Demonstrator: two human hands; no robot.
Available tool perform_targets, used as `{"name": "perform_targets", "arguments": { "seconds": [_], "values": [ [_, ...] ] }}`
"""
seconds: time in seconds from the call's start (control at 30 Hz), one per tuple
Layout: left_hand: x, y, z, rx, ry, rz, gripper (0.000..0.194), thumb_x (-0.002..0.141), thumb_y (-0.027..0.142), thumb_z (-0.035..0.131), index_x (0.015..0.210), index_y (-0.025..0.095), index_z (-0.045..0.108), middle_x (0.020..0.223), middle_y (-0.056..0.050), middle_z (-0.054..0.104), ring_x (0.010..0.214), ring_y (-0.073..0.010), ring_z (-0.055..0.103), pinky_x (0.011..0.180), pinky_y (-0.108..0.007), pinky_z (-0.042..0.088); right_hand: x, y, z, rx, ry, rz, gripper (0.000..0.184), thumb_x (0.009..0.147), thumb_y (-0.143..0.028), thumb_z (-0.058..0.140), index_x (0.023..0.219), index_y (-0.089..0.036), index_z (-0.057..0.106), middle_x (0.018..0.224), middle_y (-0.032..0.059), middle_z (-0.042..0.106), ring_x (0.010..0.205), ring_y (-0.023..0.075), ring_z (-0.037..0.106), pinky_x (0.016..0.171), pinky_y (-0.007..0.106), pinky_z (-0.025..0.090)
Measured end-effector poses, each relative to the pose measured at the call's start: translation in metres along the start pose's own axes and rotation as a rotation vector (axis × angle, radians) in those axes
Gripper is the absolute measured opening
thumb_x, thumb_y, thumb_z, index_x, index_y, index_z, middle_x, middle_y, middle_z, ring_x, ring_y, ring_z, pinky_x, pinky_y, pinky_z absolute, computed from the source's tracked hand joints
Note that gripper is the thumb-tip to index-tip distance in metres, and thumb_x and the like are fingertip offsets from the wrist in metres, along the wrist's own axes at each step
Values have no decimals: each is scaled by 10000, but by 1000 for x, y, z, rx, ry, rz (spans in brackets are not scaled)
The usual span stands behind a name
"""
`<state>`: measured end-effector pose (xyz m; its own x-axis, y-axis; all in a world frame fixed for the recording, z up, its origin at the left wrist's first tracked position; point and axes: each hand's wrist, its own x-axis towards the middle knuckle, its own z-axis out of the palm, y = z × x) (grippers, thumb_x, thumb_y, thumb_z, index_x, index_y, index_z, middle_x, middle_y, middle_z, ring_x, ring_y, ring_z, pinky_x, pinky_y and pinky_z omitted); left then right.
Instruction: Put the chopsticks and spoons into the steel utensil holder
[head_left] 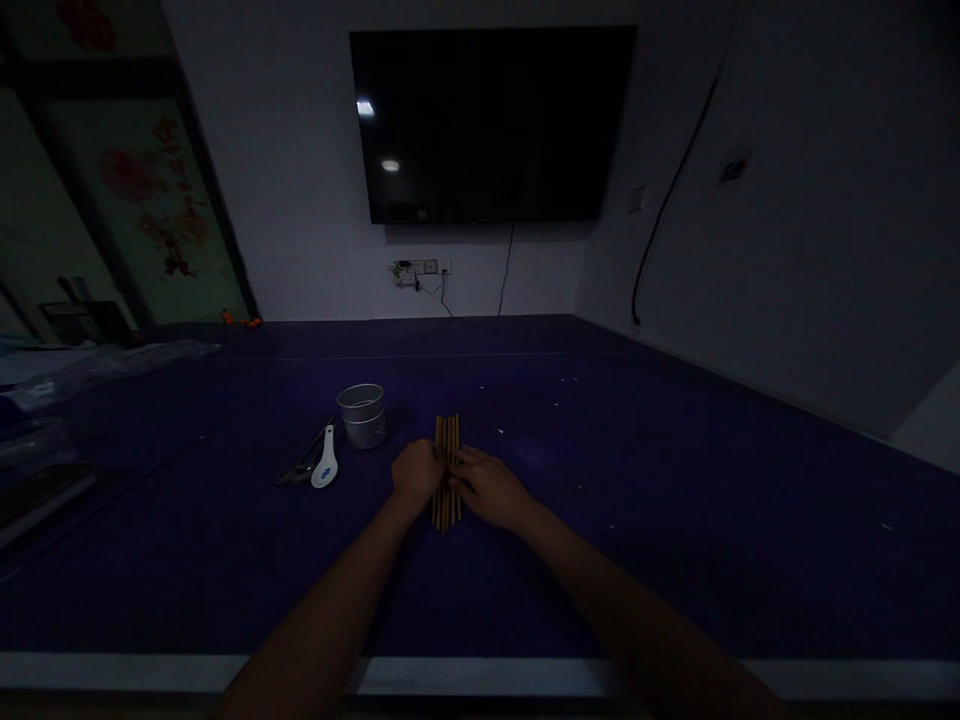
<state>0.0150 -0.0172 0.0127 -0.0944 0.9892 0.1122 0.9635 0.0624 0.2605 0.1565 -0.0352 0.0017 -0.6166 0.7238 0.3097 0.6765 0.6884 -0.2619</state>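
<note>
Several thin brown sticks that look like chopsticks lie side by side in a flat row on the dark blue tabletop, pointing away from me. My left hand is curled closed against their left side at mid-length. From the right, my right hand reaches over them, its bent fingers and thumb on the sticks. Both hands meet near the middle of the row and hide part of it. To the left are a white soup spoon, a dark metal tool beside it, and a grey metal cup standing upright.
Small white scraps are scattered on the table. Clear plastic wrapping and a dark flat object lie at the far left. Small orange things sit at the back edge. A television hangs on the wall.
</note>
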Motion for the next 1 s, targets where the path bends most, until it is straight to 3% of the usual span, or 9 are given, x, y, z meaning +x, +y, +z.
{"name": "perform_targets", "arguments": {
  "seconds": [0.37, 0.73, 1.0],
  "values": [
    [-1, 1, -3, 11, -27, -2, 329, 869, 300, 396, 1033, 194, 660, 1058, -97, 679, 989, -203, 633, 760, -243, 478, 0, 2, 0, -3, 16, -33, 230, 880, -212, 463, 1003, -195, 656, 1161, 84, 596, 1153, 208, 484, 955, 366, 379],
    [-1, 1, -3, 7, -12, 8, 324, 868, 299, 394, 1012, 179, 657, 1043, -112, 679, 979, -214, 636, 757, -269, 479, -1, -3, -3, -13, 15, -27, 242, 886, -214, 451, 1021, -196, 651, 1198, 86, 580, 1168, 211, 469, 956, 370, 373],
    [-2, 1, -1, -10, -2, 13, 339, 872, 303, 376, 1015, 184, 659, 1020, -106, 687, 964, -223, 642, 748, -279, 485, -1, -6, -3, -120, -5, 36, 280, 921, -273, 398, 1008, -197, 653, 1174, 88, 590, 1199, 239, 436, 973, 415, 343]
  ]
}}
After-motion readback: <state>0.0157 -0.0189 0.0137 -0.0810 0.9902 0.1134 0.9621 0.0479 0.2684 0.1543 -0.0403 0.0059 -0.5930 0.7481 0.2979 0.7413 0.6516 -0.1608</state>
